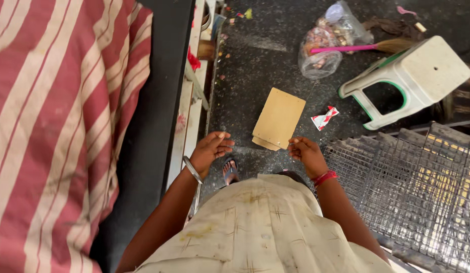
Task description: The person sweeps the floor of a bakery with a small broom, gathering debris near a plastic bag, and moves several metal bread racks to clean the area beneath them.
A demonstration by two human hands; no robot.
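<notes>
Hands both held out low over dark floor [265, 71]. Right grip [306, 153] pinches lower corner of tan board stack [279, 119], which slopes up & away from it. Left grip [213, 147] loosely curled, holding nothing, just left of boards. Beyond right grip: red-white wrapper [324, 118], tipped white-green stool [407, 81]. Wire crates [412, 187] beside right wrist.

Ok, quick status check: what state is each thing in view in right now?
left hand: open, empty, fingers curled
right hand: fingertips at the board's lower corner
brown board: flat on the floor
plastic stool: tipped on its side
clear plastic bag: lying on the floor, filled
broom: lying flat
wire crates: stacked
</notes>
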